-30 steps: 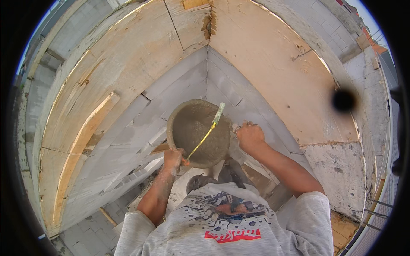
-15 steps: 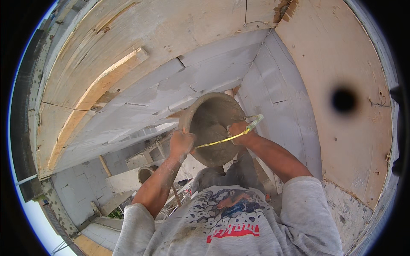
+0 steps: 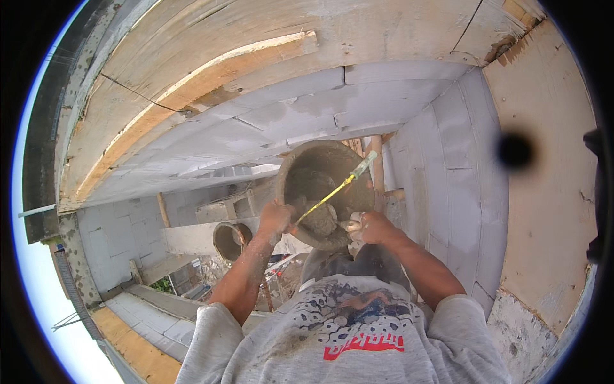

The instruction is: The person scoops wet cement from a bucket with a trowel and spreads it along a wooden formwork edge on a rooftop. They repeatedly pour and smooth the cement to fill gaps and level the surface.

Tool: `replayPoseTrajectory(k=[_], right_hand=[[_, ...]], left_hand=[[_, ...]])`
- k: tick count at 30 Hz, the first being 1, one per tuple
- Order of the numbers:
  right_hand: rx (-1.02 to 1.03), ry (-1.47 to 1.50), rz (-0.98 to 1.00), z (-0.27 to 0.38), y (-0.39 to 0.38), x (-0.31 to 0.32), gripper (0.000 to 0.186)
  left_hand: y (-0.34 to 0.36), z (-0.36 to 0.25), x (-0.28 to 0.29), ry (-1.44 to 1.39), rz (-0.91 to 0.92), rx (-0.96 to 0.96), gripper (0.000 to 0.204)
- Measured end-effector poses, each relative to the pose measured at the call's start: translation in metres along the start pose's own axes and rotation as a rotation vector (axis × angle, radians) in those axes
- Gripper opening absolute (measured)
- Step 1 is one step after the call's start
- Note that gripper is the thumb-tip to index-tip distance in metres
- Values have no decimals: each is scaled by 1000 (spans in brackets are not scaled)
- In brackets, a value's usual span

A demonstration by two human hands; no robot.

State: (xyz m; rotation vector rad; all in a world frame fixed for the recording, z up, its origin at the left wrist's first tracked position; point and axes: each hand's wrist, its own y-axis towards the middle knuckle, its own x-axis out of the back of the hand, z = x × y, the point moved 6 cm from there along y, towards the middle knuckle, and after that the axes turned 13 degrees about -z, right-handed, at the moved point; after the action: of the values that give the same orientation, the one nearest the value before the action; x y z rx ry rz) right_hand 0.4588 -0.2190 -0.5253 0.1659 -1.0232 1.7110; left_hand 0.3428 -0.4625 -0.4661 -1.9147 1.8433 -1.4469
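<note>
- Head view: bucket (image 3: 316,153) lies straight ahead of the torso, between both hands, mouth turned up toward the camera; the one bucket the hands are on.
- Left hand (image 3: 276,219) closed at the near-left rim, by the lower end of the handle (image 3: 329,194); whether it grips rim, handle or both, cannot tell.
- Right hand (image 3: 371,227) closed round a small pale tool grip (image 3: 350,226) at the near-right rim; its far end is lost in the mortar (image 3: 321,219); right hand nearer that lump.
- Handle's long axis slants from left hand up to the far-right rim; thin, yellow, pale green sleeve.
- Materials: mortar wet-looking, grey, lumpy; bucket round, crusted; block wall (image 3: 288,105) smooth, grey; wood strip (image 3: 211,70) rough, long.
</note>
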Motion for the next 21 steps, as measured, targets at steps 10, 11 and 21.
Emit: replayPoseTrajectory(k=[10,11,21], right_hand=[[151,-111,-155,61,-28,195,37],[167,-131,-185,71,-42,219,37],[-154,-113,-183,131,-177,393,27]], left_hand=[[-22,21,-11,-790,196,277,19],[-28,15,-18,-863,220,307,19],[-81,-72,-91,-890,612,242,23]])
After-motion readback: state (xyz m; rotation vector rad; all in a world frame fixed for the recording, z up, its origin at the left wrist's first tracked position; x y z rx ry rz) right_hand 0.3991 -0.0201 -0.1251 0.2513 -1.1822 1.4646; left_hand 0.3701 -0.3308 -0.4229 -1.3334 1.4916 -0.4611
